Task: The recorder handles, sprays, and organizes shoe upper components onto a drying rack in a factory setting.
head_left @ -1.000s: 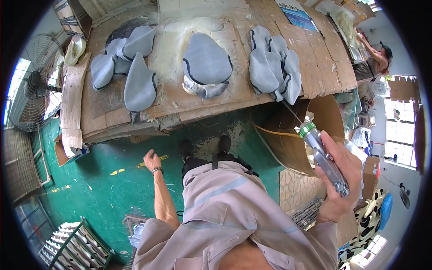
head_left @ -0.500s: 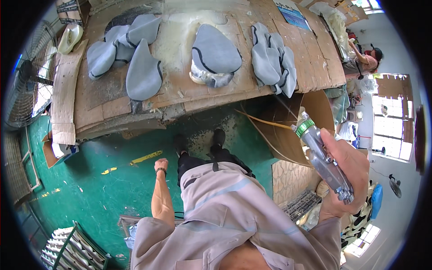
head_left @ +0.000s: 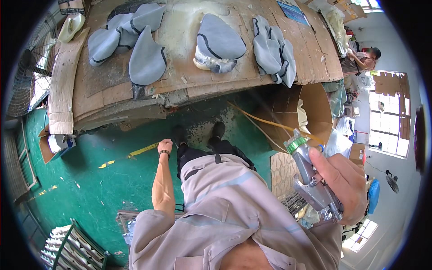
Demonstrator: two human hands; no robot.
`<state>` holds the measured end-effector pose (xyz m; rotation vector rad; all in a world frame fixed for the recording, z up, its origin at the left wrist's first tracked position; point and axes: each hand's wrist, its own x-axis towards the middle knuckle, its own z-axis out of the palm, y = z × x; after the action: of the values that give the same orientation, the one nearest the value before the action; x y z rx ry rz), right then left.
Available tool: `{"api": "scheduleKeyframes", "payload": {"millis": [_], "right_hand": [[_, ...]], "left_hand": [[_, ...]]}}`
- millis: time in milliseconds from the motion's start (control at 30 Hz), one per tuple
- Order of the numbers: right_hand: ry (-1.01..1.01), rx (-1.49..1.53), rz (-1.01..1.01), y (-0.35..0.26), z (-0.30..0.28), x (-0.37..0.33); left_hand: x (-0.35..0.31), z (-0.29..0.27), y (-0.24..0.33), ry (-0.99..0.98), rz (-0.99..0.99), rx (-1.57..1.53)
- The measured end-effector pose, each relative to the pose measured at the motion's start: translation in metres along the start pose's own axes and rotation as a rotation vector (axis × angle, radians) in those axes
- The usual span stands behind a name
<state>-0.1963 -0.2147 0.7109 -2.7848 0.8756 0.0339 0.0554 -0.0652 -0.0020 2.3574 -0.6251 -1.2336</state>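
My right hand (head_left: 344, 182) is wrapped round a metal spray gun (head_left: 307, 173) with a green ring near its nozzle, held up at the right. Faint streaks of spray show beyond the nozzle, toward the table. My left hand (head_left: 165, 146) hangs low at my side, curled into a loose fist with nothing visible in it. On the cardboard-covered table (head_left: 189, 83) a grey fabric piece with black edging (head_left: 220, 36) lies over a whitish, dark-patched form (head_left: 215, 64). More grey pieces (head_left: 147, 56) lie to its left, and others (head_left: 273, 49) overlap to its right.
Beside the table's near right corner stands an open curved cardboard box (head_left: 315, 101), and a yellow hose (head_left: 256, 118) runs toward the gun. A large fan (head_left: 22, 78) is at the left. A rack of pale parts (head_left: 67, 247) stands lower left. Another person (head_left: 364, 60) works far right.
The spray gun and my right hand have moved slightly left and down, and the gun has tilted. My view has shifted, so the table sits higher. Spray streaks remain visible.
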Motion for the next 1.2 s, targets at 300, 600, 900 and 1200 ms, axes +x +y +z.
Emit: {"api": "scheduleKeyframes", "payload": {"millis": [300, 600, 900, 1200], "right_hand": [[0.102, 0.119, 0.095, 0.059, 0.018, -0.057], [0.206, 0.390, 0.165, 0.178, 0.020, -0.126], [0.254, 0.537, 0.510, 0.285, 0.022, -0.176], [0.390, 0.537, 0.286, 0.346, 0.009, -0.138]], "left_hand": [[-0.027, 0.018, -0.015, -0.037, -0.115, 0.063], [-0.075, 0.061, -0.018, 0.063, -0.284, 0.049], [-0.128, 0.113, 0.016, 0.099, -0.386, -0.202], [-0.159, 0.133, 0.018, 0.050, -0.309, -0.098]]}}
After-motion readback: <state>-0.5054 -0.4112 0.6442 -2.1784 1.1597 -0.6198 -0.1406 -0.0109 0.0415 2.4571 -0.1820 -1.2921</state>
